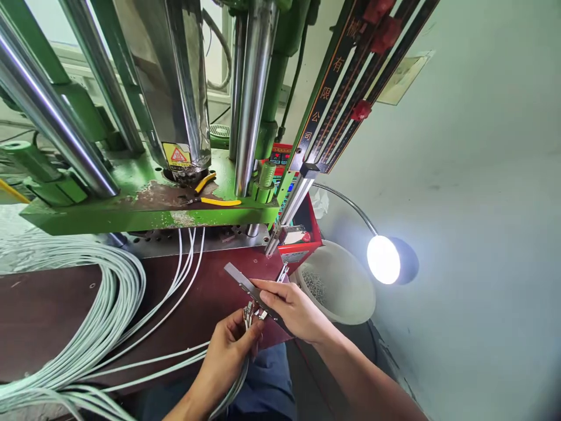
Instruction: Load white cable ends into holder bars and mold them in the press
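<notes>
My left hand (228, 348) is closed round several white cables, and their bare ends with small metal connectors (249, 314) stick up above the fingers. Below this hand the cables hang down toward my lap. My right hand (291, 307) grips a long, flat grey metal bar (239, 277) between thumb and fingers. The bar slants from upper left to lower right, just above the connectors. A small metal piece shows between the two hands; whether it is fixed to the bar I cannot tell.
A green press (144, 219) stands ahead, with yellow-handled pliers (219, 202) on its plate. Coiled white cables (127, 286) cover the left of the brown table (39, 316). To the right are a lit lamp (383, 260), a white bin (350, 298) and a red control box (313, 228).
</notes>
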Demonstrator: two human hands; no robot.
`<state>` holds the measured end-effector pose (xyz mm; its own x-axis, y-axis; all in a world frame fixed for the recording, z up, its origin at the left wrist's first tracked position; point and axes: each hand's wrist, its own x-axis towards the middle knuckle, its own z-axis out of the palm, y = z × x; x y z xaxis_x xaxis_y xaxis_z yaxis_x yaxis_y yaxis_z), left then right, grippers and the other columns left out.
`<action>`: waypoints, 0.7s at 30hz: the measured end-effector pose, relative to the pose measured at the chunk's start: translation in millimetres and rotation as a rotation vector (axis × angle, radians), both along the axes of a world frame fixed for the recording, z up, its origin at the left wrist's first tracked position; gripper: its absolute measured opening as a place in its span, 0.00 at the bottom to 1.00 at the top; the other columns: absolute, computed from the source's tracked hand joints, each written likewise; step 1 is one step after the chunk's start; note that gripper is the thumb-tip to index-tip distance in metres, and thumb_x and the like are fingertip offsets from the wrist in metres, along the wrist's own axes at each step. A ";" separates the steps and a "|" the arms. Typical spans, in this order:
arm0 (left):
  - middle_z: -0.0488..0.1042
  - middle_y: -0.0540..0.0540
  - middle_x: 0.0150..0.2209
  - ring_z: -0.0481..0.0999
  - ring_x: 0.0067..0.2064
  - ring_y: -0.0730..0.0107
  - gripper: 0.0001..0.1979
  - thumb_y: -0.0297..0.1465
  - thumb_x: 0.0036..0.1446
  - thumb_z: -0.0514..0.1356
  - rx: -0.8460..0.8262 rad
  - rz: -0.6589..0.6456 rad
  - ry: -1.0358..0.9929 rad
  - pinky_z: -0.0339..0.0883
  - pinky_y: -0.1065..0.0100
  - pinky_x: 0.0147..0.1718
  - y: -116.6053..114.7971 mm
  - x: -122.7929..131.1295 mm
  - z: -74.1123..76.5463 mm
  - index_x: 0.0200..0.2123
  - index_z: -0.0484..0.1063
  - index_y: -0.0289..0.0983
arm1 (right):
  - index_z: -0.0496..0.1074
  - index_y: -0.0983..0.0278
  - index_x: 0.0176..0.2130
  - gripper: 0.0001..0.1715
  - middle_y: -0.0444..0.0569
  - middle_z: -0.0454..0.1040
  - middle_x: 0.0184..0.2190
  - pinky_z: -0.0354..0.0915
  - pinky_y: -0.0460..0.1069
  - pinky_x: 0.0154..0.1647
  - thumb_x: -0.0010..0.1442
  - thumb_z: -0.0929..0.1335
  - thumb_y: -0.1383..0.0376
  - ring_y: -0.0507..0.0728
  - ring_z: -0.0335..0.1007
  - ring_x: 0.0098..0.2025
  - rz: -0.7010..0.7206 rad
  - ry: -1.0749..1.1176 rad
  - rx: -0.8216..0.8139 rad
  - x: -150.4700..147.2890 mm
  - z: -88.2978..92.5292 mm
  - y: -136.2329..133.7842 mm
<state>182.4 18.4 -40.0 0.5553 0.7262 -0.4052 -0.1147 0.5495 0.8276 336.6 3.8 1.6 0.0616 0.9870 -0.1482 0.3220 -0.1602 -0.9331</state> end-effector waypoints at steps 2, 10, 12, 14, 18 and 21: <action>0.63 0.55 0.17 0.57 0.19 0.80 0.20 0.45 0.45 0.69 0.038 -0.006 0.014 0.49 0.73 0.19 -0.9 0.0 0.4 0.22 0.68 0.36 | 0.76 0.62 0.53 0.21 0.48 0.79 0.47 0.68 0.55 0.54 0.63 0.64 0.61 0.59 0.74 0.50 0.018 -0.018 -0.001 -2.0 1.3 2.0; 0.63 0.55 0.16 0.56 0.17 0.80 0.22 0.48 0.46 0.68 0.059 0.006 0.057 0.49 0.73 0.17 -2.3 2.0 -1.3 0.21 0.67 0.37 | 0.74 0.64 0.55 0.22 0.51 0.76 0.52 0.65 0.56 0.59 0.64 0.64 0.62 0.60 0.71 0.56 0.023 -0.032 -0.031 -5.0 -3.0 -0.7; 0.63 0.54 0.16 0.56 0.16 0.80 0.22 0.48 0.46 0.68 0.054 -0.016 0.059 0.49 0.73 0.17 -1.6 2.0 -1.2 0.21 0.67 0.36 | 0.74 0.64 0.55 0.22 0.50 0.76 0.52 0.66 0.56 0.59 0.64 0.64 0.62 0.60 0.72 0.55 0.027 -0.032 -0.041 -4.5 -4.2 -1.0; 0.64 0.53 0.16 0.57 0.16 0.79 0.22 0.48 0.45 0.68 0.051 -0.041 0.045 0.50 0.73 0.17 -1.1 1.9 0.0 0.20 0.66 0.36 | 0.73 0.64 0.55 0.23 0.50 0.78 0.50 0.67 0.56 0.57 0.64 0.63 0.63 0.60 0.74 0.53 0.036 -0.022 -0.058 -3.9 -5.4 -0.3; 0.65 0.53 0.16 0.58 0.16 0.79 0.22 0.48 0.45 0.69 0.045 -0.050 0.024 0.52 0.73 0.17 -1.1 1.6 1.2 0.20 0.67 0.36 | 0.73 0.66 0.56 0.23 0.52 0.78 0.50 0.67 0.56 0.56 0.64 0.63 0.63 0.60 0.74 0.52 0.069 -0.025 -0.058 -4.5 -7.4 2.7; 0.66 0.52 0.16 0.59 0.16 0.78 0.21 0.47 0.45 0.69 0.026 -0.020 0.029 0.52 0.73 0.17 -1.5 2.4 -1.1 0.20 0.68 0.36 | 0.73 0.65 0.56 0.23 0.51 0.75 0.53 0.66 0.56 0.58 0.64 0.63 0.63 0.60 0.72 0.55 0.086 -0.062 -0.046 -6.9 -7.8 4.7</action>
